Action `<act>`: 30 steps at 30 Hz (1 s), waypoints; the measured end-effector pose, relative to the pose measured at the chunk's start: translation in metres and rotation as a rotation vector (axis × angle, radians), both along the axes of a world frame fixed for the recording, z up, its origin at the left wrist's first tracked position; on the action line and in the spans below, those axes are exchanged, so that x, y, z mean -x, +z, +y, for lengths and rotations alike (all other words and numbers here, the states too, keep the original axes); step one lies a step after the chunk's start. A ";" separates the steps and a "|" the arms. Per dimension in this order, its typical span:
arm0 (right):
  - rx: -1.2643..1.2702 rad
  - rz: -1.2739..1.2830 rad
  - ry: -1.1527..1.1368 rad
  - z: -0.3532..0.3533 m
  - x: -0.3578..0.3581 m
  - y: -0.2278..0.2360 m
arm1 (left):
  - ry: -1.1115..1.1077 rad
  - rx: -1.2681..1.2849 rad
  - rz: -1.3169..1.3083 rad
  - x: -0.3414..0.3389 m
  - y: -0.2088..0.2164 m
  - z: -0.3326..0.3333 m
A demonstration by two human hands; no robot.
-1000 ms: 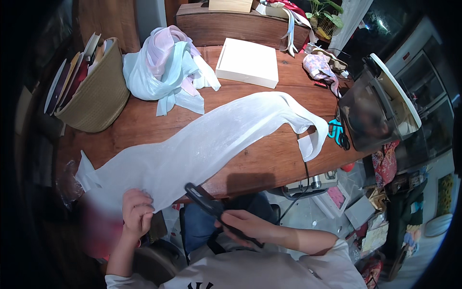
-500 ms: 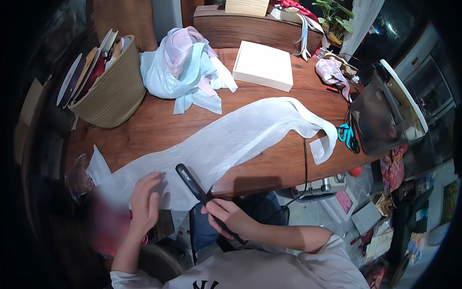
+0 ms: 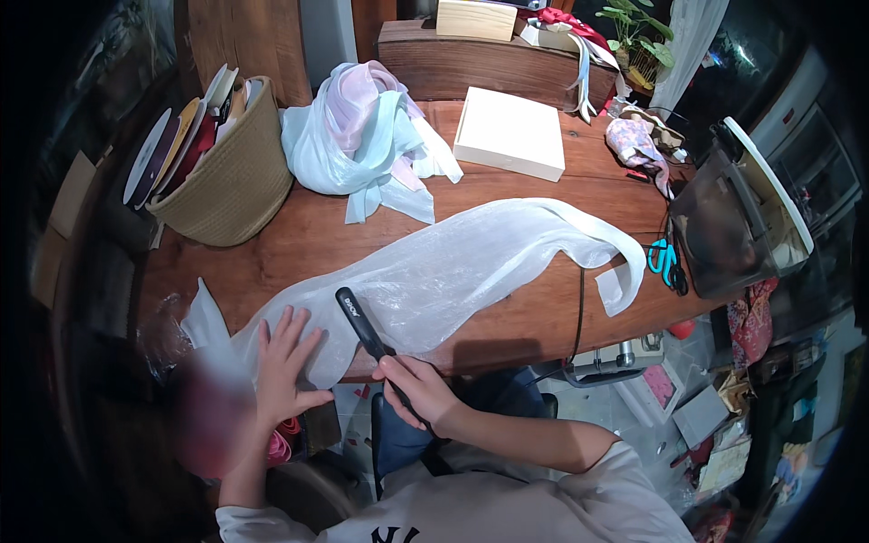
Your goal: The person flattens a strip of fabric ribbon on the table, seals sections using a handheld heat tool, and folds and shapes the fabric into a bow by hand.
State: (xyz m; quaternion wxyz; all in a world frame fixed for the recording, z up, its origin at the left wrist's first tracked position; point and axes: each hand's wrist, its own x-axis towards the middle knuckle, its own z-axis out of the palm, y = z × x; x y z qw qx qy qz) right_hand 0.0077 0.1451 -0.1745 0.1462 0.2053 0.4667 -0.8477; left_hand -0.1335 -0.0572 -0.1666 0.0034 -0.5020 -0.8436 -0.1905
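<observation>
A long strip of sheer white fabric (image 3: 453,262) stretches across the wooden table, its far right end curled over. My left hand (image 3: 288,366) lies on the strip's near left part, fingers spread and palm down. In my right hand (image 3: 418,391) is a slim black hair straightener (image 3: 358,317), gripped by its handle. Its tip points away from me over the fabric, just right of my left hand. Whether it touches the cloth I cannot tell.
Behind the strip lie a heap of pastel sheer fabric (image 3: 362,149) and a white box (image 3: 511,134). A woven basket (image 3: 226,181) with ribbon spools stands at left. Teal-handled scissors (image 3: 662,260) rest beside a dark plastic bin (image 3: 720,222). A black cord (image 3: 581,312) hangs over the table's front edge.
My left hand has opened out and flattened onto the fabric with its fingers spread. The right hand keeps its grip on the straightener. The whole view has shifted slightly.
</observation>
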 end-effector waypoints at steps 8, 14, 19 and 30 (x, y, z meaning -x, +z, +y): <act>0.115 -0.036 -0.046 -0.009 0.012 -0.003 | -0.115 0.039 0.042 0.013 -0.019 -0.020; 0.101 -0.070 -0.039 -0.010 0.012 0.001 | -0.127 -0.077 -0.209 0.015 -0.006 -0.024; -0.011 -0.084 -0.131 0.024 -0.006 0.019 | -0.158 0.066 -0.312 0.020 0.007 -0.026; -0.260 0.011 -0.496 0.218 -0.058 0.073 | -0.112 0.102 -0.363 0.015 0.011 -0.025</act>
